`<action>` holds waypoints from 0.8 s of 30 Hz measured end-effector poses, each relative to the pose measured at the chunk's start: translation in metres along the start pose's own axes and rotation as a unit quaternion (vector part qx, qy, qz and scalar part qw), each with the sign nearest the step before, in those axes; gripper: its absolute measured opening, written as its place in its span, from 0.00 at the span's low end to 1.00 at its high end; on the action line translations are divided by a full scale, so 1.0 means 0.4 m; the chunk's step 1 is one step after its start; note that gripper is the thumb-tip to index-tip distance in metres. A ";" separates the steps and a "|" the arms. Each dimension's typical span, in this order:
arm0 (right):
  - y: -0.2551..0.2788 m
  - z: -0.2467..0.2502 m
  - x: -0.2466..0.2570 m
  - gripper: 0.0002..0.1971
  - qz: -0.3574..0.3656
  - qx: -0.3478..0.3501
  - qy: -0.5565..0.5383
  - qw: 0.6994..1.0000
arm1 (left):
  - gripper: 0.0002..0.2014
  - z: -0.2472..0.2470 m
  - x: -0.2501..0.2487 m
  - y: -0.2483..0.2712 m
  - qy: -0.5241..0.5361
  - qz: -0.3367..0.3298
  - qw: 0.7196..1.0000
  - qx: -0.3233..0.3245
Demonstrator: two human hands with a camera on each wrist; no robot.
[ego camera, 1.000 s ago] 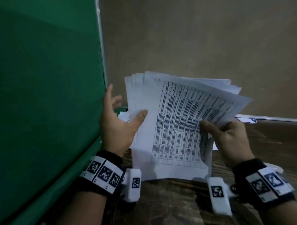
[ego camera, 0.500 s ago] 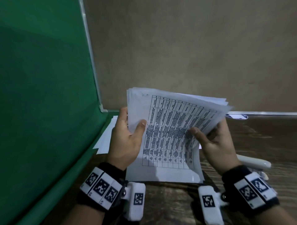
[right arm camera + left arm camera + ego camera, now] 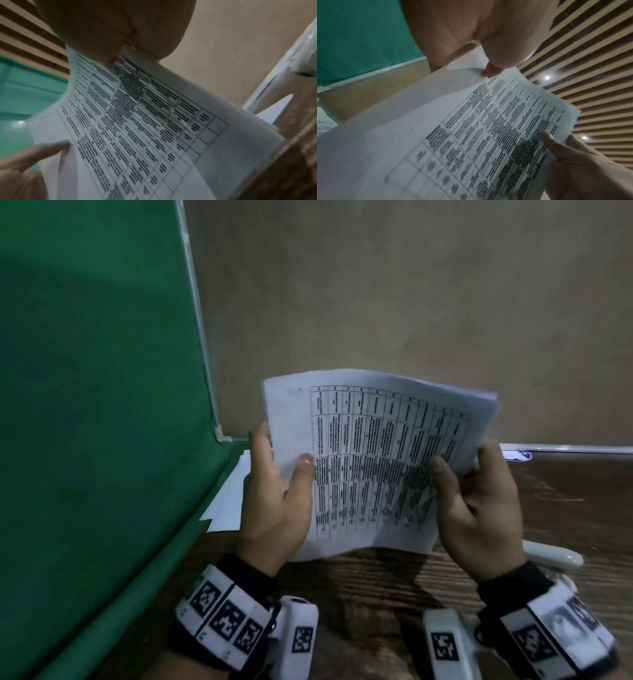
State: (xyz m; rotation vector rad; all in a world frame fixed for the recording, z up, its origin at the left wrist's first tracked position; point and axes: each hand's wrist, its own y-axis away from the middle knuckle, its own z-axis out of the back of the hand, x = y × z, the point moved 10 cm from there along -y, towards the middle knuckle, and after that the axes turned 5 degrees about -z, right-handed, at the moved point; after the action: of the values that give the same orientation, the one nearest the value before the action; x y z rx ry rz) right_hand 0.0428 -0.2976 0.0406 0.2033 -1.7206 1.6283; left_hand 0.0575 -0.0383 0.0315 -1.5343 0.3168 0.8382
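A stack of white paper sheets (image 3: pixel 370 460), its top page printed with a dense table, stands upright on its bottom edge over the wooden desk (image 3: pixel 376 594). My left hand (image 3: pixel 277 494) grips the stack's left edge, thumb on the front page and fingers behind. My right hand (image 3: pixel 476 501) grips the right edge the same way. The wrist views show the stack (image 3: pixel 471 135) (image 3: pixel 145 128) close up, with the left hand's thumb (image 3: pixel 493 69) and the right hand's thumb (image 3: pixel 106 59) pressed on the page. The sheets' edges lie nearly flush.
A green panel (image 3: pixel 96 405) rises along the left side, a tan wall (image 3: pixel 411 302) at the back. More white sheets (image 3: pixel 229 501) lie flat on the desk behind my left hand. A white stapler-like object (image 3: pixel 551 556) sits at the right by my right wrist.
The fanned-out sheets have been squared together into one nearly flush stack. Both hands have kept their hold on its side edges, and the stack stands more upright.
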 end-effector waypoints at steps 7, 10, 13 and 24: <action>0.001 -0.020 -0.080 0.08 -0.082 0.045 -0.025 0.995 | 0.22 -0.021 0.045 0.009 -0.028 0.057 0.997 0.044; 0.001 -0.009 -0.086 0.08 -0.080 0.028 -0.017 0.996 | 0.16 -0.015 0.039 0.008 -0.025 0.054 0.998 0.025; 0.003 -0.014 -0.092 0.09 -0.083 0.033 -0.021 0.996 | 0.19 -0.030 0.042 0.013 -0.035 0.060 0.996 0.048; -0.016 0.019 -0.129 0.06 -0.184 0.074 0.072 0.977 | 0.14 0.024 0.111 -0.018 -0.027 0.111 0.993 0.030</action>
State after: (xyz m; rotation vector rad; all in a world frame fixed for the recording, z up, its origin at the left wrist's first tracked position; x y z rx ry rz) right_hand 0.0800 -0.3245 0.0153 0.4385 -1.3587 1.4551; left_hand 0.0899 -0.0158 0.0080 -1.4356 0.4744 1.0330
